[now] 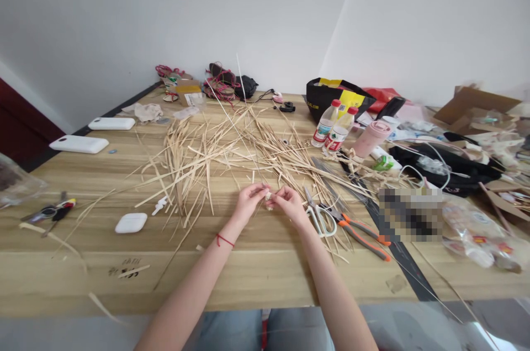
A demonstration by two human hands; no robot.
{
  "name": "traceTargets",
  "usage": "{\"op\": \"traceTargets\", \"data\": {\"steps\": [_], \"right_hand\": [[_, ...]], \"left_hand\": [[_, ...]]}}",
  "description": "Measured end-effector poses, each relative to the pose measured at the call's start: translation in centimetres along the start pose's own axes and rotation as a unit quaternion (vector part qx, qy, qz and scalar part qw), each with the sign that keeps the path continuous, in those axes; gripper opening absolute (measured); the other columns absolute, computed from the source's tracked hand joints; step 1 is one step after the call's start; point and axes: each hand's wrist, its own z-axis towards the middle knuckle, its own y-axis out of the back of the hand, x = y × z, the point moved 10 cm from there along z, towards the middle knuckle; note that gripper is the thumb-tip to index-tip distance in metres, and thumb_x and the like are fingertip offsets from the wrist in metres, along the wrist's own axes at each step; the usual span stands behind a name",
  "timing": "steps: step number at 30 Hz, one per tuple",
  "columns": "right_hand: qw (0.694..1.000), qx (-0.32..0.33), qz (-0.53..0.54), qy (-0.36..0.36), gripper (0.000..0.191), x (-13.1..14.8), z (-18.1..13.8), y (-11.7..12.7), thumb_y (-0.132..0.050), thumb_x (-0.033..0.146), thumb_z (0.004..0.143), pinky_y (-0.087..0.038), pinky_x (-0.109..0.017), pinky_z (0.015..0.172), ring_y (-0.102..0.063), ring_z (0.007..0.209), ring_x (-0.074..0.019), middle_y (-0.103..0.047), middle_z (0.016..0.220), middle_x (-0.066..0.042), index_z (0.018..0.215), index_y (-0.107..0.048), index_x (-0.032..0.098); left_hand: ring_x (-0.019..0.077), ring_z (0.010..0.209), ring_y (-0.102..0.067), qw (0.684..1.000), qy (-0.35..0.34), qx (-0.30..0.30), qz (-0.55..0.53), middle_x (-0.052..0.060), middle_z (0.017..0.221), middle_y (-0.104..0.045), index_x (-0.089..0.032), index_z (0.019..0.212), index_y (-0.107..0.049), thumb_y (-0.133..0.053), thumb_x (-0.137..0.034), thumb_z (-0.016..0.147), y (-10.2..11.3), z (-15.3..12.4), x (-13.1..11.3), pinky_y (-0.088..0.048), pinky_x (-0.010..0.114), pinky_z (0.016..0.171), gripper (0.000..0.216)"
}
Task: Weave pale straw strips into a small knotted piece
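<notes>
Grip: left hand (249, 200) and right hand (291, 205) pinch small pale piece (268, 196) between fingertips, over surface (178, 290), beside straw strips (177, 147); probably light, stiffish, fragile; best held lightly by edges

Table (256, 279): light wood grain, cluttered
Strips (179, 174): pale, flat, loose spread, mid-table
Earbud case (131, 223): white, left of strips, near side
White devices (78, 144): two, oblong, farther left of strips
Scissors (314, 210): pale handles, right near side of strips
Pliers (364, 243): orange grips, right of strips
Bottles (337, 138): two, red caps, standing right of strips
Cup (371, 138): pink, farther right of strips
Bag (318, 100): black-yellow, behind strips, right
</notes>
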Motion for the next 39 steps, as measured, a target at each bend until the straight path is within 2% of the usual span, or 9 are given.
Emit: {"op": "traceTargets", "data": {"steps": [5, 12, 17, 21, 25, 29, 34, 39], "right_hand": [[1.000, -0.002, -0.006, -0.003, 0.037, 0.2, -0.1, -0.1, -0.073, 0.044, 0.064, -0.054, -0.034, 0.064, -0.068, 0.066, -0.0204, -0.070, 0.070, -0.005, 0.063, -0.042, 0.021], [1.000, 0.000, -0.011, 0.012, 0.038, 0.4, 0.0, -0.2, -0.072, 0.043, 0.064, -0.053, -0.033, 0.065, -0.067, 0.066, -0.0194, -0.068, 0.069, -0.005, 0.062, -0.041, 0.021], [0.999, -0.013, -0.024, 0.033, 0.034, 0.7, 0.0, 0.1, -0.073, 0.042, 0.065, -0.052, -0.032, 0.069, -0.065, 0.068, -0.0178, -0.068, 0.069, -0.004, 0.062, -0.047, 0.020], [1.000, -0.024, -0.014, 0.013, 0.031, 0.3, 0.1, 0.4, -0.069, 0.047, 0.066, -0.052, -0.033, 0.074, -0.066, 0.076, -0.0197, -0.069, 0.076, -0.004, 0.064, -0.056, 0.019], [1.000, -0.016, 0.020, -0.012, 0.032, -0.3, 0.1, 0.2, -0.063, 0.050, 0.071, -0.052, -0.033, 0.077, -0.066, 0.079, -0.0200, -0.070, 0.082, -0.005, 0.076, -0.066, 0.018], [0.998, 0.002, 0.056, -0.007, 0.031, -0.1, -0.2, -0.1, -0.076, 0.037, 0.061, -0.051, -0.032, 0.079, -0.067, 0.079, -0.0186, -0.072, 0.083, -0.005, 0.084, -0.066, 0.019], [0.998, -0.001, 0.061, -0.008, 0.034, -0.3, -0.1, 0.2, -0.080, 0.034, 0.056, -0.053, -0.033, 0.076, -0.068, 0.074, -0.0188, -0.072, 0.081, -0.005, 0.082, -0.066, 0.017], [0.998, 0.002, 0.052, -0.034, 0.031, -0.9, 0.1, 0.4, -0.078, 0.036, 0.059, -0.054, -0.030, 0.068, -0.067, 0.067, -0.0171, -0.072, 0.075, -0.005, 0.081, -0.068, 0.016]], "left_hand": [[0.0199, 0.083, -0.063, 1.000, 0.005, -0.003, -0.013, 0.009, 0.094, -0.070, -0.015, 0.084, -0.070, -0.069, -0.033, 0.068, 0.0, 0.0, 0.3, -0.051, 0.032, 0.075, 0.024], [0.0204, 0.082, -0.063, 0.999, -0.029, -0.025, 0.027, 0.009, 0.093, -0.069, -0.015, 0.079, -0.069, -0.069, -0.034, 0.067, 0.5, 0.1, -0.4, -0.052, 0.032, 0.072, 0.022], [0.0208, 0.087, -0.063, 0.996, -0.055, 0.012, 0.067, 0.009, 0.091, -0.068, -0.015, 0.082, -0.067, -0.069, -0.030, 0.068, -0.1, 0.1, -1.2, -0.052, 0.033, 0.076, 0.020], [0.0219, 0.093, -0.062, 0.993, -0.072, 0.027, 0.090, 0.009, 0.093, -0.068, -0.015, 0.084, -0.068, -0.067, -0.029, 0.071, 0.0, 0.2, -1.4, -0.051, 0.036, 0.082, 0.020], [0.0231, 0.096, -0.062, 0.995, -0.056, 0.026, 0.078, 0.011, 0.100, -0.067, -0.015, 0.089, -0.069, -0.067, -0.030, 0.072, 0.4, 0.5, -0.9, -0.049, 0.038, 0.087, 0.023], [0.0233, 0.095, -0.063, 0.998, -0.031, 0.029, 0.038, 0.011, 0.105, -0.067, -0.015, 0.091, -0.068, -0.068, -0.029, 0.069, 0.3, 0.4, -0.5, -0.051, 0.039, 0.084, 0.026], [0.0234, 0.096, -0.063, 0.998, -0.021, 0.036, 0.037, 0.012, 0.106, -0.067, -0.015, 0.089, -0.068, -0.070, -0.030, 0.068, -0.1, 0.2, -0.7, -0.049, 0.040, 0.086, 0.026], [0.0232, 0.099, -0.062, 0.997, -0.013, 0.066, 0.033, 0.011, 0.107, -0.067, -0.015, 0.085, -0.068, -0.070, -0.031, 0.068, -0.6, -0.1, -1.5, -0.047, 0.038, 0.090, 0.024]]}}
